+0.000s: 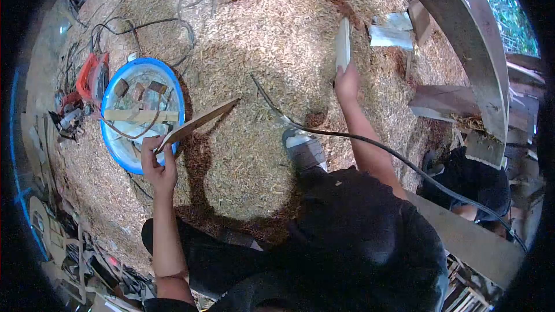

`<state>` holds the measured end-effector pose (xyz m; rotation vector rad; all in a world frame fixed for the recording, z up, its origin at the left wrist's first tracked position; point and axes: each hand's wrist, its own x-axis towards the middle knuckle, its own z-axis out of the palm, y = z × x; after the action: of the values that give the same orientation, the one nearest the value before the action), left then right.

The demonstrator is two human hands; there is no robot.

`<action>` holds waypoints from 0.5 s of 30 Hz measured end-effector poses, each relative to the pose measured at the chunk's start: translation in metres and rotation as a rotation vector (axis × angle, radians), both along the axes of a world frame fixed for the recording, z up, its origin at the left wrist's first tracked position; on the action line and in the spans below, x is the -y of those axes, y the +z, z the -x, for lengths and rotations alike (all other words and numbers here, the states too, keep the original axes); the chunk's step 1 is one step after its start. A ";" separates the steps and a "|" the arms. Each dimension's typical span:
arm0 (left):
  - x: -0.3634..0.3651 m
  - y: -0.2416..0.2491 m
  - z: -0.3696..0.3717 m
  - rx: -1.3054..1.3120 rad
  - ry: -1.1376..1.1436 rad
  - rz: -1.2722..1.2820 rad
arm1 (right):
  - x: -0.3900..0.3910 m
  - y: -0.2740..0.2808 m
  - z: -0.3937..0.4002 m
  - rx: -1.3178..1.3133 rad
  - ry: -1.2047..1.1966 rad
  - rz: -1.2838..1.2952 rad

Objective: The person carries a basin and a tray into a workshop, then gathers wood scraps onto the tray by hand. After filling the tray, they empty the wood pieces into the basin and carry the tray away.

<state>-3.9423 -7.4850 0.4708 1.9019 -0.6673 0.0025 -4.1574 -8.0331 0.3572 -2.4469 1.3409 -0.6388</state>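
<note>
My left hand [160,169] is closed on the near end of a thin, narrow strip of wood [202,120], whose pointed far end reaches out over the wood shavings. Farther forward on the right, my right hand [347,84] grips the lower end of a short pale wooden board [343,43], held roughly upright in view. Just past my left hand is a blue-rimmed basin [106,133]. Inside it are small dark wood blocks [156,86] and a pale wood strip [141,115] across the middle.
Wood shavings [248,156] cover the ground. A black cable [370,137] runs across near my right forearm. An orange power tool [87,78] stands beyond the basin. Large timber beams [480,40] rise at the right, where a person in dark clothing [483,182] is partly visible.
</note>
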 end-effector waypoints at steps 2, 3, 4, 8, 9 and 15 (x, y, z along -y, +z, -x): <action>-0.003 0.001 0.005 -0.053 0.025 -0.001 | 0.012 0.001 -0.027 0.005 -0.013 -0.012; -0.007 0.002 0.007 -0.103 0.045 0.002 | 0.013 0.004 -0.037 0.012 -0.032 -0.021; -0.014 -0.004 0.005 -0.069 0.031 -0.026 | 0.012 0.009 -0.043 -0.009 -0.055 -0.018; -0.019 -0.003 0.011 -0.042 0.070 -0.059 | 0.019 0.002 -0.039 0.015 0.027 0.080; -0.019 -0.003 0.011 -0.043 0.071 -0.057 | 0.019 0.002 -0.037 0.014 0.028 0.081; -0.005 0.000 0.004 -0.155 0.091 0.019 | 0.000 0.013 -0.032 -0.041 0.154 0.088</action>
<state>-3.9466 -7.4804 0.4706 1.8909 -0.4738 -0.0794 -4.1256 -8.0326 0.3706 -2.6154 1.1474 -0.6244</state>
